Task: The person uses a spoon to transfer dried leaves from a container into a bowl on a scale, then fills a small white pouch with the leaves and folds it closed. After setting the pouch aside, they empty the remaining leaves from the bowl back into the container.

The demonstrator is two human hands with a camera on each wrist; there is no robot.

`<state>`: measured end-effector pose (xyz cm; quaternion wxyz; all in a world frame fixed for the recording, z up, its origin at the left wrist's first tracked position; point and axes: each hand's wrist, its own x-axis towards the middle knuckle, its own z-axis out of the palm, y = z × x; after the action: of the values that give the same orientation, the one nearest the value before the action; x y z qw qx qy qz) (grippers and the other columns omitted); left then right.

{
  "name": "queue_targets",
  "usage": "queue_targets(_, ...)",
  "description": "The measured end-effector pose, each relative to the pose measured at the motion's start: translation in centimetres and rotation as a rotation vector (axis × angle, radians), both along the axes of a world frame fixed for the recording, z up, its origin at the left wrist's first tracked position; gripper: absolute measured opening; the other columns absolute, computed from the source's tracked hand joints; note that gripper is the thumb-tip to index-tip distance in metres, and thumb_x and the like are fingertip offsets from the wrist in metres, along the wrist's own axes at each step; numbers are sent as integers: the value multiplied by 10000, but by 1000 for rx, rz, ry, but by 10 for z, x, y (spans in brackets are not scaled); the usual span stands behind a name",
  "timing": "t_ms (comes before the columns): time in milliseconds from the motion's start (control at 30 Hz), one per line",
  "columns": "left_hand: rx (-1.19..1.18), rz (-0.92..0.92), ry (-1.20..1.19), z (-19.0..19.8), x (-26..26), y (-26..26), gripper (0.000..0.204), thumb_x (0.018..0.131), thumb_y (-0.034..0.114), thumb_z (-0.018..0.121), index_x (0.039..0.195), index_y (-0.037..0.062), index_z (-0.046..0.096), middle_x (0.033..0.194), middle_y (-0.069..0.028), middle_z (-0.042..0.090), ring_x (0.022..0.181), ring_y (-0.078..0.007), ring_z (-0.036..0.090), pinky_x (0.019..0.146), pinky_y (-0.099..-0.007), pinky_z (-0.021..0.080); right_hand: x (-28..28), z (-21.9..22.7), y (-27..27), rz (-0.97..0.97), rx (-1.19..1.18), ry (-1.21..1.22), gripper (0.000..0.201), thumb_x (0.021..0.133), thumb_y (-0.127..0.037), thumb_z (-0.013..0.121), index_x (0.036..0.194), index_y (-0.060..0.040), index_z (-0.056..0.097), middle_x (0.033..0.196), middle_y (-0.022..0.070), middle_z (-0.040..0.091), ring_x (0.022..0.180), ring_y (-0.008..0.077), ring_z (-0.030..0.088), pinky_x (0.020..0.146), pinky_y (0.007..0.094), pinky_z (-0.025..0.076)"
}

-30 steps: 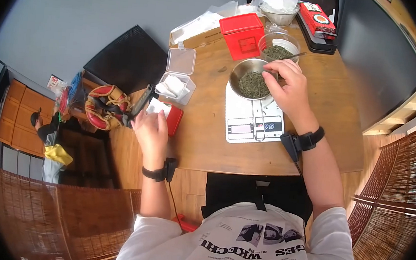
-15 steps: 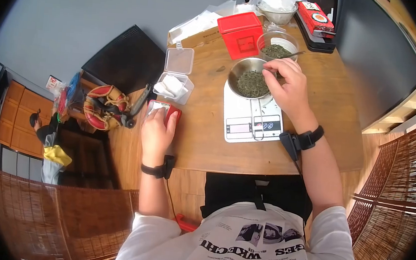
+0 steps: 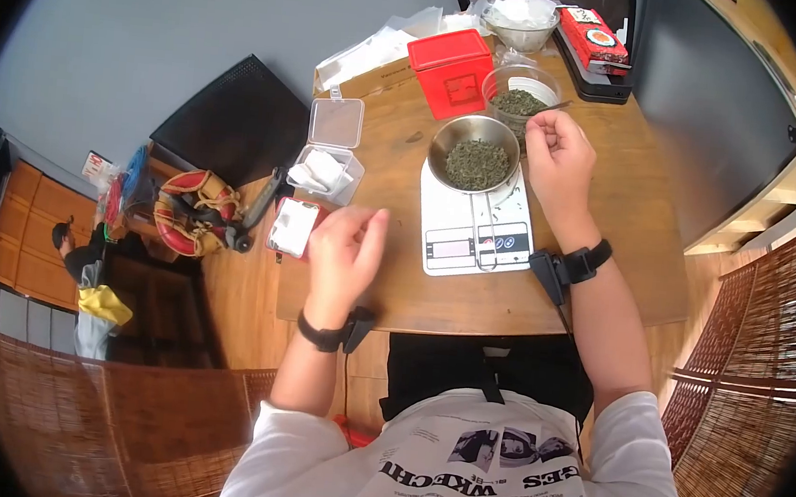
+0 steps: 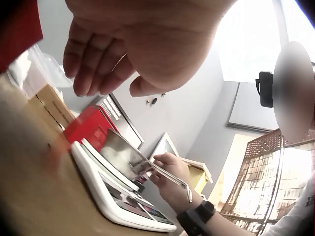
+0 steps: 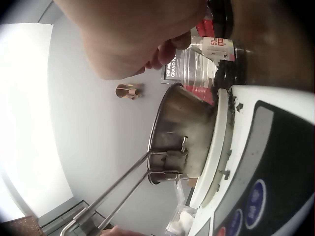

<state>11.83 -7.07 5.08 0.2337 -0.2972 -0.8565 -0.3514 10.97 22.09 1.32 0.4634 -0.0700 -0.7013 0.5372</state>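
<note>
A steel cup (image 3: 445, 144) with a folding wire handle holds dried green leaves (image 3: 477, 165). The cup stands on a white digital scale (image 3: 433, 223). My right hand (image 3: 561, 168) hovers just right of the cup, below a clear tub (image 3: 552, 90) of similar leaves. Its fingers bend in toward the thumb; I cannot tell whether a few leaves are pinched there. My left hand (image 3: 341, 255) is raised beside a small red box (image 3: 296, 228) with white contents. In the left wrist view the left hand's fingers (image 4: 98, 64) are loosely bent, with nothing in them.
Behind the cup stands a red lidded canister (image 3: 451, 73). A hinged clear box (image 3: 342, 187) of white packets lies at left. Further back are a glass bowl (image 3: 525, 37) with white bags and a red package (image 3: 591, 40) on a black device. Leaf crumbs dot the scale.
My left hand has come off the red box and moved right. My right hand has shifted from over the cup's rim to its right side, fingertips closer together.
</note>
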Motion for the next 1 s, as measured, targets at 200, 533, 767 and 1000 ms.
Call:
queue_targets(200, 272, -92, -656, 4, -53, 51, 336, 986, 230, 628, 724, 19, 633, 614, -50, 605, 467, -103, 503, 461, -244, 367, 1, 1, 1, -53, 47, -65, 169, 875, -154, 699, 830, -1, 644, 727, 120, 643, 643, 210, 619, 608, 338, 489)
queue_targets(533, 915, -359, -906, -43, -124, 79, 369, 980, 158, 596, 634, 99, 481, 553, -2, 464, 442, -84, 343, 424, -264, 217, 4, 4, 4, -94, 211, -34, 291, 891, -140, 688, 673, 6, 562, 625, 147, 529, 561, 277, 510, 541, 381, 398)
queue_targets(767, 788, -297, -753, -58, -120, 73, 390, 986, 186, 618, 623, 92, 511, 566, 26, 474, 490, -64, 388, 458, -252, 257, 15, 16, -9, -96, 378, 36, 308, 873, -115, 711, 636, -7, 546, 599, 134, 510, 530, 269, 500, 511, 370, 387)
queue_targets(1000, 809, -333, -753, -63, -126, 73, 374, 980, 198, 623, 635, 85, 532, 575, 35, 492, 502, -58, 392, 473, -251, 290, 53, 72, -41, 28, 589, -613, 462, 824, -392, 795, 625, -9, 630, 568, 151, 585, 511, 322, 570, 510, 397, 449)
